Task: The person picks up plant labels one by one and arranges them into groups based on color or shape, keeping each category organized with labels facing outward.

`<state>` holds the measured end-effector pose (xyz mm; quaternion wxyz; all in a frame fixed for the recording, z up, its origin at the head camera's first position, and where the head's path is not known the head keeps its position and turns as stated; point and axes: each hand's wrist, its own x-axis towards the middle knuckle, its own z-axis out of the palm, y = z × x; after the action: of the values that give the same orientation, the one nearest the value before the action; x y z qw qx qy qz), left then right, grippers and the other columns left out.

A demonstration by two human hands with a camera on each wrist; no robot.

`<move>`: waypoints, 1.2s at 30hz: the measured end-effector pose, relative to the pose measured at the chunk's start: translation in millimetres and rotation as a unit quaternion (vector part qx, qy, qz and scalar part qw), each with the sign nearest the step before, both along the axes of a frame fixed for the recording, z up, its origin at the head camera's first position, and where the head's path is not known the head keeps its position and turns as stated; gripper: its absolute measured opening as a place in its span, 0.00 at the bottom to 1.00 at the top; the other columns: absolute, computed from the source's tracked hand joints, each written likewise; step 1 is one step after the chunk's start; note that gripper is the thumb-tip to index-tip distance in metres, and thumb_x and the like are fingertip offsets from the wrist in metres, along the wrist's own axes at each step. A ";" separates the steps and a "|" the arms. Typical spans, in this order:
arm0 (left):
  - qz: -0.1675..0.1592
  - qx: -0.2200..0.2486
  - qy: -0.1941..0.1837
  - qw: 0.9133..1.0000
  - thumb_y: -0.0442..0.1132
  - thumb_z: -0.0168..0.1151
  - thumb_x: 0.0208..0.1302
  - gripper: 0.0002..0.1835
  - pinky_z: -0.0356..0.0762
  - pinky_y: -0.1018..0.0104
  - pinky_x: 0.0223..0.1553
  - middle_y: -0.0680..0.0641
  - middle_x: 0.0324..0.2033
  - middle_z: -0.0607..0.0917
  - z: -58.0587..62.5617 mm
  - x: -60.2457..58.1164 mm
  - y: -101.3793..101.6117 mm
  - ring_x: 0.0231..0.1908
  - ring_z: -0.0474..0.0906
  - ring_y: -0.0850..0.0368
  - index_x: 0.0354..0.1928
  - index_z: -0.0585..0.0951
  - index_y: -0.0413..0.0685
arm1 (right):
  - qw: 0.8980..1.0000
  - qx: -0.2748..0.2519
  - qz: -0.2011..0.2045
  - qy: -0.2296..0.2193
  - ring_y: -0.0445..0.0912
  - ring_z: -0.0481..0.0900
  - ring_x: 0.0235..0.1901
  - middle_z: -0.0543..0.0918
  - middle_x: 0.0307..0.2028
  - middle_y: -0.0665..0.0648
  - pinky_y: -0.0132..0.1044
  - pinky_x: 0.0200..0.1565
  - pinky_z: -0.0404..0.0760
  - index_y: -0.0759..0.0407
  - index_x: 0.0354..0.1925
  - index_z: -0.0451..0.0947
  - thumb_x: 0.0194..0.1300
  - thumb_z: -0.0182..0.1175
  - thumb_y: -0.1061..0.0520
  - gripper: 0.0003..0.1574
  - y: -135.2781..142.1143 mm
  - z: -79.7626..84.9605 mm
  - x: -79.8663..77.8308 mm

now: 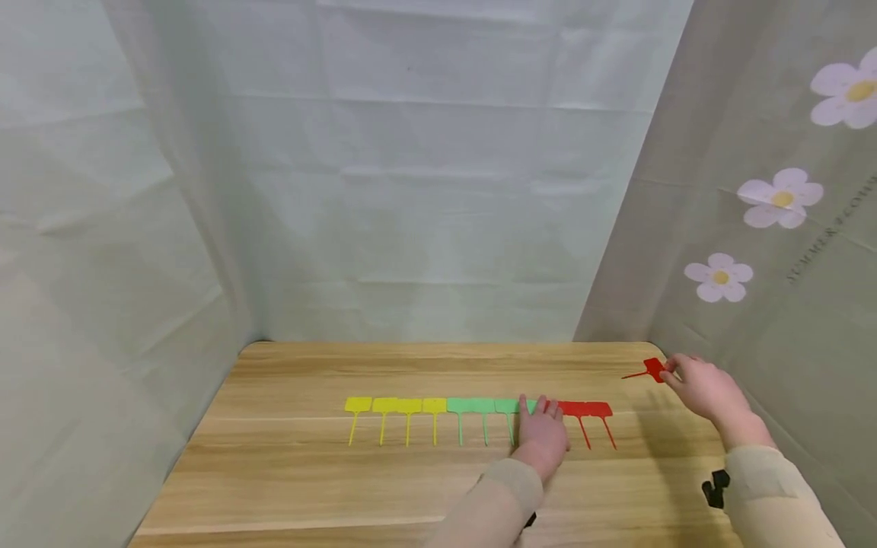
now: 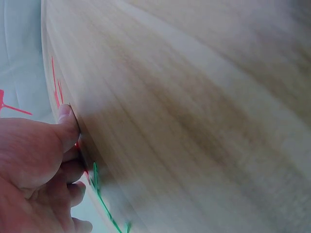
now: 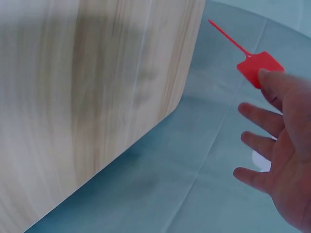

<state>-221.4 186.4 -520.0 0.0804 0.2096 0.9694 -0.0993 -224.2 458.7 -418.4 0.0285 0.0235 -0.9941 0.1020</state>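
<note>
My right hand pinches a red plastic tag with a thin tail between thumb and index finger, raised over the table's far right corner. The right wrist view shows the same red tag, its tail pointing away and the other fingers spread. My left hand rests on the row of flat tags where green meets red, fingers extended. Yellow tags lie at the row's left, green tags in the middle, and red tags at the right. Part of the row is hidden beneath the left hand.
The tags lie side by side on a wood-grain table, tails toward me. Pale cloth hangs behind and on both sides. White flowers are printed on the right-hand cloth, close beyond the table's right edge.
</note>
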 end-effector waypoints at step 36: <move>0.006 0.005 0.001 1.000 0.69 0.52 0.65 0.35 0.46 0.48 0.74 0.70 0.73 0.58 -0.6 3.8 1.1 0.74 0.49 0.66 0.74 0.62 0.75 | 0.979 -0.131 -0.011 -0.155 0.48 0.70 0.29 0.75 0.27 0.54 0.40 0.33 0.69 0.67 0.36 0.79 0.75 0.54 0.54 0.17 1.1 -57.7 -19.9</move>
<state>-217.6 187.5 -520.6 0.0792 0.2045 0.9711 -0.0937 -244.1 459.8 -476.2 -0.1218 -0.0075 -0.9646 0.2337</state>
